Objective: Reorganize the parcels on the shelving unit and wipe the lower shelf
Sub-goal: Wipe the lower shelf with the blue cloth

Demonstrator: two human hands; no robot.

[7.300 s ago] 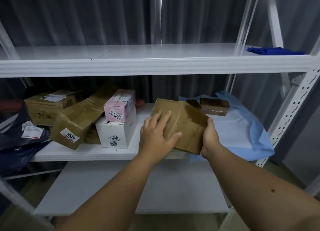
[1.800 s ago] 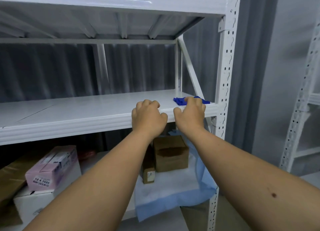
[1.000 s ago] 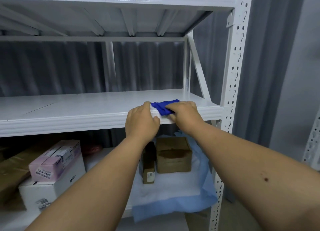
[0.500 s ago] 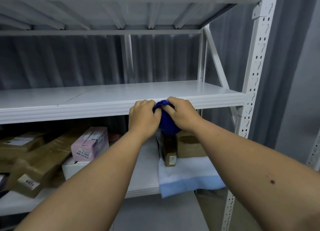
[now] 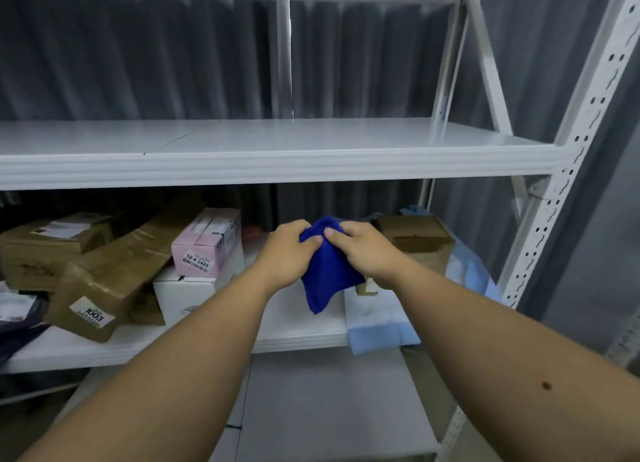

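Note:
A dark blue cloth (image 5: 327,274) hangs between my left hand (image 5: 289,250) and my right hand (image 5: 363,250), both gripping its top edge in front of the middle shelf (image 5: 173,345). On that shelf lie a pink box (image 5: 207,241) on a white box (image 5: 188,297), a long brown taped parcel (image 5: 114,276) leaning at the left, another brown box (image 5: 45,243) behind it, and a brown box (image 5: 420,241) at the right on a light blue sheet (image 5: 381,326). The lowest shelf (image 5: 329,399) is bare white.
The upper shelf (image 5: 277,149) holds nothing. A white perforated upright (image 5: 550,198) bounds the unit on the right. Dark bags (image 5: 17,319) with a label sit at the far left. A grey curtain hangs behind.
The cloth came off the upper shelf's right end; both hands gathered it and lowered it to the middle shelf level. My view has tilted downward.

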